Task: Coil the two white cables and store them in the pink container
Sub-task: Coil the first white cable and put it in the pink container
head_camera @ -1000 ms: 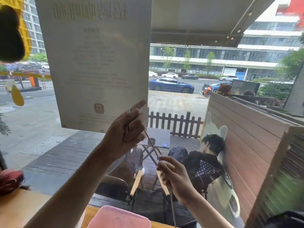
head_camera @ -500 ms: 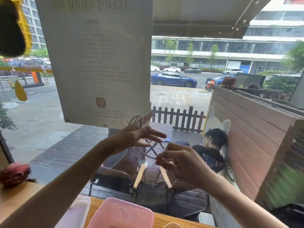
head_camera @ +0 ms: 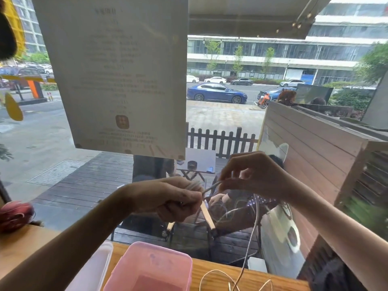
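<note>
My left hand [head_camera: 170, 198] is closed around a small bundle of coiled white cable [head_camera: 194, 185], held up in front of the window. My right hand [head_camera: 252, 175] pinches the same cable just to the right, thumb and forefinger on the strand, other fingers spread. From there the loose cable [head_camera: 253, 232] hangs down to the wooden counter. A second white cable [head_camera: 214, 276] lies in loose loops on the counter at the bottom. The open pink container [head_camera: 151, 267] stands on the counter below my left hand.
A translucent white lid or box [head_camera: 94, 267] lies left of the pink container. The wooden counter [head_camera: 262, 278] runs along a glass window with a paper notice [head_camera: 117, 76] stuck on it. A red object [head_camera: 15, 215] sits at the far left.
My hands have come lower and closer together. My left hand went from open fingers to closed around the coil, and the view tilted down, showing more counter and the second cable.
</note>
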